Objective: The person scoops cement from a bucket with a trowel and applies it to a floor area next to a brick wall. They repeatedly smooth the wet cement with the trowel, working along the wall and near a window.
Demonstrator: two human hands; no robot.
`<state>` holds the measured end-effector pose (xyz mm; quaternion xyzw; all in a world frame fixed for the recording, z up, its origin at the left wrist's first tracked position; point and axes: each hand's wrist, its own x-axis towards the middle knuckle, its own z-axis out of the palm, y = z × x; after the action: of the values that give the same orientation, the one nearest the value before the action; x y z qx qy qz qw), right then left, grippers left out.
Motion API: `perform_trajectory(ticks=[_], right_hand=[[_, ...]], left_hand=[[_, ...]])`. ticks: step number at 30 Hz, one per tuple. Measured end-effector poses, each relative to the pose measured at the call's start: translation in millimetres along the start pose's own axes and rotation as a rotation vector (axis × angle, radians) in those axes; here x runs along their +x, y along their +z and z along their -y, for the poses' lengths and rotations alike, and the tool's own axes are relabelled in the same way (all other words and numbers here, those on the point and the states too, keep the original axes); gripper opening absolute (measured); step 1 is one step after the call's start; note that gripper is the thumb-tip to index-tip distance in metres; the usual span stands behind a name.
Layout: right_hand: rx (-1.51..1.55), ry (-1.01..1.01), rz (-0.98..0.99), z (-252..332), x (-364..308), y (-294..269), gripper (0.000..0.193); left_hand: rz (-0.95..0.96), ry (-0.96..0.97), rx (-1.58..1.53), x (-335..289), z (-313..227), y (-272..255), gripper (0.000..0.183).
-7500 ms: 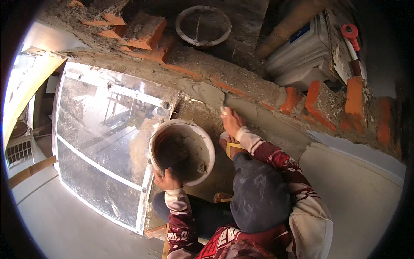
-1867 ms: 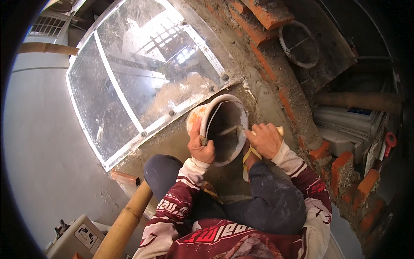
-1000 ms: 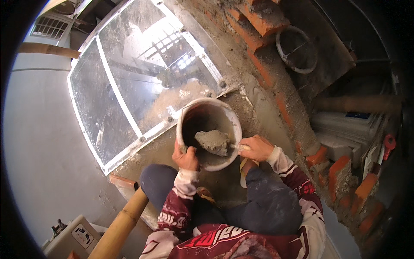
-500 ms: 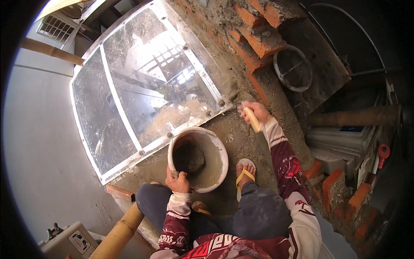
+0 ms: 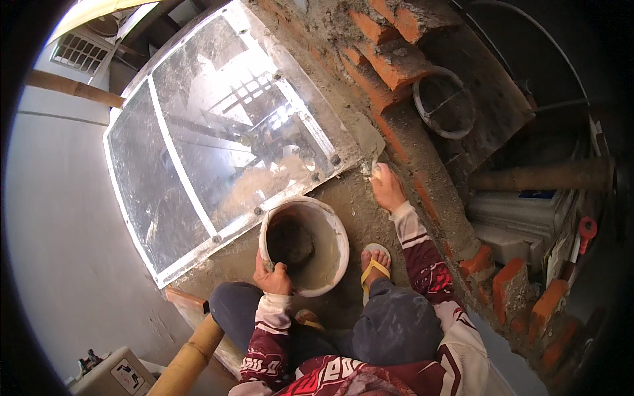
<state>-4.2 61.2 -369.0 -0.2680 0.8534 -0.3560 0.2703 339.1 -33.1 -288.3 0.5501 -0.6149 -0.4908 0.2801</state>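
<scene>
A building site: a raw brick wall with rough mortar, a mortar-caked bucket, scattered bricks.

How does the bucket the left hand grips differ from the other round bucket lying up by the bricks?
The near bucket is whitish, with a lump of grey mortar inside; the far bucket looks dark and shows no mortar. The left hand grips the near bucket's rim; no hand touches the far bucket. The near bucket sits beside the foot in a yellow sandal; the far bucket rests by the red bricks. Both are round and open-topped.
</scene>
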Motion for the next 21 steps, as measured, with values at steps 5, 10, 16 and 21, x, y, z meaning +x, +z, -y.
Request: perform_trajectory(ticks=[5, 10, 16, 21], right_hand=[[-0.258, 0.123, 0.115, 23.2, 15.2, 20.0, 0.041], [-0.393, 0.204, 0.133, -1.7, 21.2, 33.6, 0.036], [-0.407, 0.302, 0.199, 11.6, 22.6, 37.9, 0.044], [-0.297, 0.351, 0.079, 8.2, 13.1, 57.2, 0.05]], left_hand=[[0.018, -0.012, -0.03, 2.4, -1.6, -4.8, 0.06], [0.03, 0.088, -0.108, 6.0, -5.2, 8.0, 0.058], [0.095, 0.054, -0.091, 8.5, 4.4, 1.7, 0.063], [0.098, 0.057, -0.073, 8.9, 0.3, 4.0, 0.062]])
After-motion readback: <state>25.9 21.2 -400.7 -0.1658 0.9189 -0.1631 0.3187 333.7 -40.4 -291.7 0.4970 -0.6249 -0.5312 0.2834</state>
